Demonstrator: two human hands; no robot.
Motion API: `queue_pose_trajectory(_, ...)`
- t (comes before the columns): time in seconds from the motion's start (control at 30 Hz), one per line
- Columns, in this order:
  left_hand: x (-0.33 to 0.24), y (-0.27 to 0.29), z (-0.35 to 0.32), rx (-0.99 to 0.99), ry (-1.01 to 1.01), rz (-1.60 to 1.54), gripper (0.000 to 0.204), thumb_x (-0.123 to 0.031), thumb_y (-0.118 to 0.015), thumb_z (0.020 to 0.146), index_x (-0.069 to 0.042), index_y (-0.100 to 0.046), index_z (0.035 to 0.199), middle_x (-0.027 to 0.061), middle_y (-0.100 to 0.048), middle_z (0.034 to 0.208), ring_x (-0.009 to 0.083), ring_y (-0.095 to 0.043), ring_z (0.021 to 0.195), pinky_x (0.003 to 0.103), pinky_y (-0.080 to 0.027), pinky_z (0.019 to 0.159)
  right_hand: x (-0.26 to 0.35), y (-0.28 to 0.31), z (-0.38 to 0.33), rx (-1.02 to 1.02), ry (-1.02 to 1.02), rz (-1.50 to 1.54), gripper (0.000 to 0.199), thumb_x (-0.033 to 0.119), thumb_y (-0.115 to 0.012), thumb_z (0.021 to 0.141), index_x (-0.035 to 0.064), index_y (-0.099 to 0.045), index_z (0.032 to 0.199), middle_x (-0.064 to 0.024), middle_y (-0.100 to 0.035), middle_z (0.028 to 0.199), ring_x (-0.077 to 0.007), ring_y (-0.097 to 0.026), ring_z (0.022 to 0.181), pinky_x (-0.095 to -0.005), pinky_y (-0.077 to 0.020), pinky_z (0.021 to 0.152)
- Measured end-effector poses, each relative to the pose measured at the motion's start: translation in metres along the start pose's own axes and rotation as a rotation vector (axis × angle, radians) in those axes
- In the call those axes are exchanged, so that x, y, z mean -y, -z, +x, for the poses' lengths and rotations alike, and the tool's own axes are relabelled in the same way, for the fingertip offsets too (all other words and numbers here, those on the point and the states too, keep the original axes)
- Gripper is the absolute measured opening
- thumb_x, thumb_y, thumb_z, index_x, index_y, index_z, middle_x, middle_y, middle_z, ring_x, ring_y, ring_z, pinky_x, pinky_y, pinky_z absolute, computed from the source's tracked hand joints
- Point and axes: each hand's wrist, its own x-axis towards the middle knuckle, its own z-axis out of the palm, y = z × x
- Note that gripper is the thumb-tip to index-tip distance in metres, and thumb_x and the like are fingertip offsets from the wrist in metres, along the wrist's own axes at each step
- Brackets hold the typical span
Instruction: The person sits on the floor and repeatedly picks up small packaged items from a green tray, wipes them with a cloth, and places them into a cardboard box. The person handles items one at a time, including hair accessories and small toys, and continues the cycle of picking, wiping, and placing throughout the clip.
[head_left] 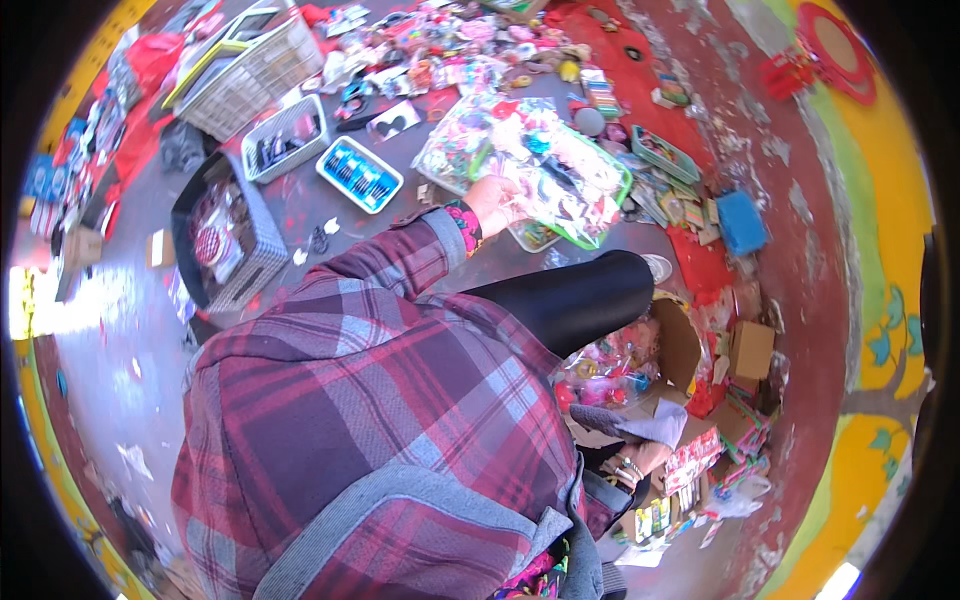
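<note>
My left hand [495,200] reaches out from a plaid sleeve and grips a clear plastic packet of colourful small items [560,175]. The packet lies over a green-rimmed tray [622,190] piled with similar packets. My right hand [632,462], wearing bracelets, sits low beside an open cardboard box [682,345] that holds pink and red packaged trinkets [605,370]. A grey cloth [645,425] covers part of that hand, so its fingers are hidden. My knee in black fabric [585,295] lies between the two hands.
The floor ahead holds a white tray of blue items [360,173], a grey basket [285,138], a large wire basket [255,70] and a dark crate [225,245]. Small packets and boxes [735,420] crowd the right by a painted wall [860,300].
</note>
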Motion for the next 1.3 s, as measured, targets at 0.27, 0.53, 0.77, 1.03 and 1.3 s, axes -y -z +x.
queue_pose_trajectory(0.27, 0.015, 0.065, 0.013, -0.426, -0.159, 0.179, 0.023, -0.003, -0.047, 0.077, -0.002, -0.058, 0.098, 0.0085, -0.059, 0.086, 0.0195, -0.059, 0.078, 0.035, -0.046, 0.074, -0.027, 0.041, 0.016, -0.098, -0.084, 0.097, 0.02, 0.013, -0.05, 0.081, 0.0017, -0.051, 0.098, -0.0051, -0.051, 0.089, -0.0154, -0.051, 0.077, -0.0277, -0.0472, 0.066)
queue_pose_trajectory(0.53, 0.011, 0.051, 0.02, -0.346, -0.181, 0.176, 0.014, 0.003, -0.05, 0.071, -0.004, -0.05, 0.083, 0.007, -0.053, 0.072, 0.0177, -0.053, 0.062, 0.031, -0.045, 0.054, -0.037, 0.054, 0.011, -0.069, -0.119, 0.118, 0.02, 0.014, -0.048, 0.081, 0.0017, -0.052, 0.097, -0.0052, -0.05, 0.089, -0.0148, -0.05, 0.078, -0.028, -0.0475, 0.067)
queue_pose_trajectory(0.77, 0.005, 0.022, 0.039, -0.283, -0.352, 0.296, 0.032, 0.006, -0.043, 0.071, -0.001, -0.052, 0.101, 0.0106, -0.059, 0.085, 0.0179, -0.056, 0.066, 0.026, -0.045, 0.056, -0.042, 0.068, 0.005, -0.074, -0.095, 0.214, 0.023, 0.019, -0.053, 0.084, 0.005, -0.055, 0.103, -0.003, -0.057, 0.091, -0.0148, -0.057, 0.08, -0.0301, -0.0498, 0.067)
queue_pose_trajectory(1.03, 0.063, -0.013, 0.108, -0.089, -0.26, 0.838, 0.033, 0.002, -0.052, 0.072, 0.003, -0.049, 0.105, 0.0126, -0.06, 0.09, 0.0189, -0.058, 0.078, 0.028, -0.047, 0.069, -0.041, 0.054, 0.017, -0.16, -0.247, 0.23, 0.032, 0.02, -0.052, 0.084, 0.005, -0.051, 0.113, -0.0081, -0.057, 0.106, -0.0215, -0.057, 0.092, -0.0323, -0.0505, 0.073)
queue_pose_trajectory(1.3, 0.086, -0.014, 0.145, -0.184, -0.491, 1.376, 0.039, -0.017, -0.06, 0.072, 0.0, -0.054, 0.106, 0.0164, -0.061, 0.093, 0.0277, -0.059, 0.088, 0.034, -0.046, 0.077, -0.045, 0.062, 0.015, -0.236, -0.249, 0.258, 0.032, 0.019, -0.051, 0.084, 0.0038, -0.051, 0.113, -0.0082, -0.057, 0.105, -0.0198, -0.057, 0.092, -0.0308, -0.0506, 0.073)
